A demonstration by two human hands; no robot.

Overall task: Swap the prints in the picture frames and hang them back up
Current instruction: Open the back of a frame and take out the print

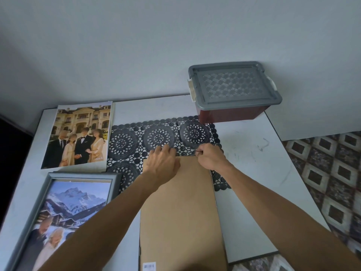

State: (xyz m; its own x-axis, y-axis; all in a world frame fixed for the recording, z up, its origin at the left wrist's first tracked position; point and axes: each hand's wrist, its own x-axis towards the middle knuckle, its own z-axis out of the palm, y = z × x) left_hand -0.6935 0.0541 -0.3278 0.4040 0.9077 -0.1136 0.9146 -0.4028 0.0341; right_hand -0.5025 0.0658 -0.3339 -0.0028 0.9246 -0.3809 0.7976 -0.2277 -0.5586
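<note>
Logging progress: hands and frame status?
Left hand presses backing board, top edge. Right hand pinches thin dark item there. Mansion print loose at left. Nothing blocking.

Brown backing board (179,212) laid lengthwise on white table (254,153), far end over black lace mat (156,135). Left hand (163,163) rested on board's far edge, fingers extended. Right hand (210,157) curled at far right corner, thin dark piece (197,152) pinched, kind not discernible. Loose mansion print (78,135) and grey frame (39,212) with mountain print placed at left.
</note>
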